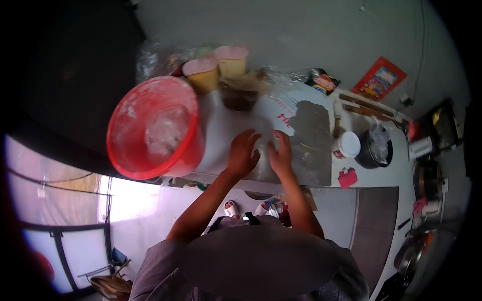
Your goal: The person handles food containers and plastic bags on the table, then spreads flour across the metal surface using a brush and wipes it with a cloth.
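Note:
My left hand (243,154) is over the work surface (216,125), its fingers apart and nothing seen in it. Close beside it on the right, my right hand (280,151) is also open, with thumb and fingers apart. The two hands do not touch. To the left of my left hand stands a large red tub (193,145) with a whitish, plastic-like mass (168,131) inside. Beyond my hands lies a white sheet with red print (284,106), and a grey patch (311,125) spreads to the right of it.
Two lidded yellow containers (205,78) and a brown bag or bowl (241,93) stand at the back. On the right are a white tub (347,145), a dark pot (374,153) with plastic in it, a pink item (347,177), and a brush (337,123).

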`<state>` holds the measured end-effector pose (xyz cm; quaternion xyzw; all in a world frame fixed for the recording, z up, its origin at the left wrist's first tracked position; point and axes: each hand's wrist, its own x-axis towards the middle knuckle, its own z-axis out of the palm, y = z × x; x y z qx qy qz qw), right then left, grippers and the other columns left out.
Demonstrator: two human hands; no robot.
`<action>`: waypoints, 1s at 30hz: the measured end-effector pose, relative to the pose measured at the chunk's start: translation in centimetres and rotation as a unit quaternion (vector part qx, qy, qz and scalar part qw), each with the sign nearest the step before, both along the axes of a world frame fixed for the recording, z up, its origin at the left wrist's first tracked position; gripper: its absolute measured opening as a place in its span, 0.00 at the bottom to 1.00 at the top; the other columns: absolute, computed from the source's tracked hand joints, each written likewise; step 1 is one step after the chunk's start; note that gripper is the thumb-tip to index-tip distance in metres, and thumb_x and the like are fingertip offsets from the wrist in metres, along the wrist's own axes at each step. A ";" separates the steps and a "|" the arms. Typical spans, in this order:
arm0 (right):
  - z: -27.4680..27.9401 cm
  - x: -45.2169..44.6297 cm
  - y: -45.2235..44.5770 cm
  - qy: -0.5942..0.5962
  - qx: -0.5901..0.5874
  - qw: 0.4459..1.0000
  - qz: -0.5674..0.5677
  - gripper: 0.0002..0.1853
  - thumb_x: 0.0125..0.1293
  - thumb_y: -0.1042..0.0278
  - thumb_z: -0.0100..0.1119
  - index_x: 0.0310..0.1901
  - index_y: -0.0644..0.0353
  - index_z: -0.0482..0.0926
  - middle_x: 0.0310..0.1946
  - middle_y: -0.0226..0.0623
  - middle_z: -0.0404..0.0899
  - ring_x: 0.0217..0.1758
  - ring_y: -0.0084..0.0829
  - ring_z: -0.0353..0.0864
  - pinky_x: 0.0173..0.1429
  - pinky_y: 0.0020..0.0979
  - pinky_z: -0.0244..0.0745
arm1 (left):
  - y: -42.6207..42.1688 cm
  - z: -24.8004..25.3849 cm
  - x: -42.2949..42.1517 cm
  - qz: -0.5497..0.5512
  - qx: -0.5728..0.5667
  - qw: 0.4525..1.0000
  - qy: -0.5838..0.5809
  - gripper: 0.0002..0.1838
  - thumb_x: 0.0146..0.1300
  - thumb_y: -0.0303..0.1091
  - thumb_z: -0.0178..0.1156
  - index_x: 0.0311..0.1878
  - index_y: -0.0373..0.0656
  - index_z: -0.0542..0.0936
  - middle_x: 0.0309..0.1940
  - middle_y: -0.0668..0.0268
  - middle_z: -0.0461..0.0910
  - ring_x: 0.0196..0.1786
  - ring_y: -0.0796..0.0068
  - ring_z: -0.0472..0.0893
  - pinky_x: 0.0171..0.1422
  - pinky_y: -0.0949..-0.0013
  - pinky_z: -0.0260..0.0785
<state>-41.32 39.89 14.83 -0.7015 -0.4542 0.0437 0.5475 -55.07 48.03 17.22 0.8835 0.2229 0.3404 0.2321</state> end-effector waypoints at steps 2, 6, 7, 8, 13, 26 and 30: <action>-1.2 2.5 -2.5 -0.006 -0.012 1.000 -0.001 0.18 0.60 0.76 0.56 0.53 0.64 0.74 0.52 0.49 0.74 0.60 0.49 0.71 0.65 0.39 0.66 | -1.2 -2.5 2.9 -0.012 -0.022 1.000 0.019 0.29 0.49 0.26 0.61 0.59 0.45 0.71 0.60 0.52 0.71 0.63 0.47 0.69 0.68 0.50 0.60; -5.2 7.7 -7.5 -0.004 -0.118 0.991 -0.060 0.17 0.58 0.75 0.57 0.50 0.62 0.77 0.50 0.48 0.77 0.56 0.50 0.74 0.63 0.41 0.69 | -3.8 -7.1 6.8 -0.027 -0.069 0.996 0.054 0.29 0.50 0.27 0.61 0.60 0.44 0.71 0.60 0.50 0.71 0.64 0.46 0.69 0.68 0.50 0.60; -6.4 9.3 -8.6 -0.003 -0.153 0.985 -0.080 0.16 0.57 0.75 0.57 0.50 0.62 0.78 0.50 0.47 0.78 0.56 0.50 0.75 0.62 0.42 0.69 | -4.3 -8.2 7.6 -0.027 -0.073 0.995 0.062 0.29 0.50 0.27 0.61 0.59 0.43 0.71 0.60 0.50 0.71 0.63 0.46 0.69 0.68 0.50 0.60; -7.6 10.7 -9.7 -0.009 -0.181 0.979 -0.098 0.16 0.57 0.76 0.57 0.49 0.63 0.78 0.49 0.47 0.79 0.55 0.50 0.76 0.62 0.42 0.70 | -4.8 -9.4 8.1 -0.030 -0.078 0.994 0.063 0.28 0.50 0.27 0.61 0.59 0.43 0.71 0.59 0.50 0.72 0.63 0.46 0.70 0.68 0.51 0.60; -12.9 15.8 -11.9 -0.112 -0.232 0.960 -0.113 0.19 0.55 0.78 0.56 0.50 0.63 0.79 0.49 0.49 0.79 0.54 0.49 0.77 0.61 0.43 0.72 | -7.0 -11.6 9.1 -0.030 -0.144 0.983 0.107 0.26 0.50 0.27 0.61 0.57 0.42 0.73 0.58 0.52 0.74 0.61 0.49 0.72 0.67 0.53 0.62; -17.8 17.1 -10.9 -0.196 -0.302 0.927 -0.106 0.10 0.54 0.71 0.61 0.39 0.52 0.81 0.39 0.38 0.79 0.48 0.41 0.76 0.54 0.42 0.68 | -8.5 -17.0 10.0 -0.046 -0.176 0.974 0.133 0.23 0.49 0.27 0.57 0.52 0.40 0.77 0.52 0.54 0.78 0.56 0.51 0.76 0.63 0.54 0.67; -15.0 15.0 -12.0 -0.130 -0.246 0.948 -0.155 0.08 0.54 0.71 0.61 0.37 0.54 0.80 0.38 0.39 0.78 0.44 0.43 0.77 0.52 0.43 0.68 | -9.3 -15.6 10.2 -0.058 -0.188 0.969 0.150 0.23 0.49 0.28 0.57 0.52 0.40 0.77 0.52 0.53 0.77 0.56 0.50 0.75 0.62 0.54 0.67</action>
